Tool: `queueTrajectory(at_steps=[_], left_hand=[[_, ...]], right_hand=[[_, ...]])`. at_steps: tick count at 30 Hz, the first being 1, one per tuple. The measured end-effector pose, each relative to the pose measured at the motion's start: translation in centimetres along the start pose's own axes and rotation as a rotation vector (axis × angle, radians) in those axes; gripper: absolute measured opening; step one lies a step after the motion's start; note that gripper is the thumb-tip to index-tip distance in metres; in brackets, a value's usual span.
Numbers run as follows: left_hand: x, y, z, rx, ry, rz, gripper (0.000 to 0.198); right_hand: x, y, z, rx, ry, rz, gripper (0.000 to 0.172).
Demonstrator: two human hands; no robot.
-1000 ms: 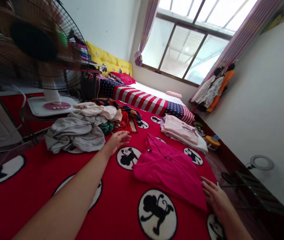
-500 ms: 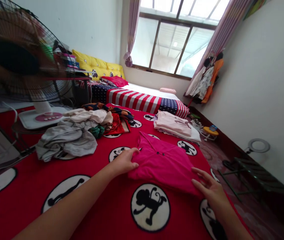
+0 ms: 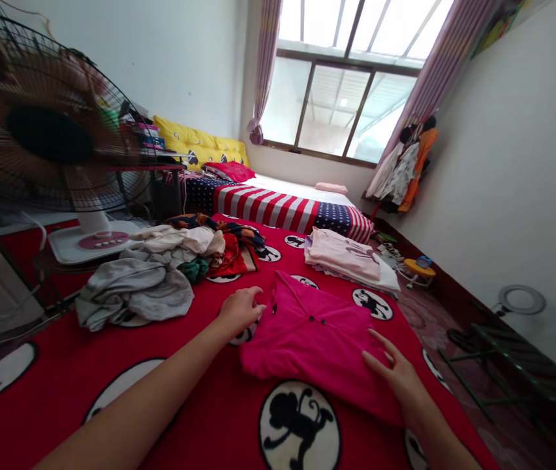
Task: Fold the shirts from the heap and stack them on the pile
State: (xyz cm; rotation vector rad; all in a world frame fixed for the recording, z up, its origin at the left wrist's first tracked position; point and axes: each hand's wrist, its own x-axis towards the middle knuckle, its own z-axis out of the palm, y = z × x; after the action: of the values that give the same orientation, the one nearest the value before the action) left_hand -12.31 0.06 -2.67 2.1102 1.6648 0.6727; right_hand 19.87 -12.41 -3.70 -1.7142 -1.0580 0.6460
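Your left hand [image 3: 239,312] is loosely curled, narrow, with the fingertips [image 3: 257,304] at the left edge of the magenta short-sleeved button-front shirt [image 3: 312,346]; you can't tell if it's pinching the cloth. Your right hand [image 3: 398,382] is open, fingers spread wide, resting on the shirt's lower right side, with nothing gripped. The shirt lies flat and roughly folded on the red fleece blanket with black-and-white monkey circles [image 3: 219,431], between your hands, collar end away from you.

Left of it, just past your left hand, is a rumpled grey cloth garment [image 3: 134,290], with a crumpled cream garment [image 3: 175,240] on top and a small dark green garment [image 3: 194,269] and a red patterned garment [image 3: 226,258] beside it. Past the shirt on the right is a neat stack of folded pale pink clothes [image 3: 341,256]. Further back is bedding with a red-and-white stripe and navy star print [image 3: 268,207], then a quilted yellow cushion [image 3: 200,147]. A black wire-caged standing fan with a white base [image 3: 47,124] is at far left, its blades blurred. Mixed clothes on hangers [image 3: 405,170] hang by the window on the right.
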Motion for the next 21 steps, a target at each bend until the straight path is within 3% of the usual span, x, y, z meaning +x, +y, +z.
queueTrajectory(at_steps=[4, 8, 16, 21], left_hand=[[1.7, -0.8, 1.7, 0.035, 0.127, -0.084, 0.028], [1.9, -0.8, 2.2, 0.076, 0.154, -0.044, 0.026], [4.1, 0.2, 2.7, 0.085, 0.133, -0.024, 0.023], [3.7, -0.2, 2.8, -0.017, 0.144, -0.022, 0.021]], right_hand=[[0.0, -0.8, 1.1, 0.18, -0.106, 0.064, 0.074], [-0.4, -3.1, 0.2, 0.302, -0.119, 0.092, 0.07], [0.4, -13.6, -4.1, 0.239, -0.088, -0.061, 0.07], [4.5, -20.0, -2.8, 0.184, -0.103, -0.051, 0.061]])
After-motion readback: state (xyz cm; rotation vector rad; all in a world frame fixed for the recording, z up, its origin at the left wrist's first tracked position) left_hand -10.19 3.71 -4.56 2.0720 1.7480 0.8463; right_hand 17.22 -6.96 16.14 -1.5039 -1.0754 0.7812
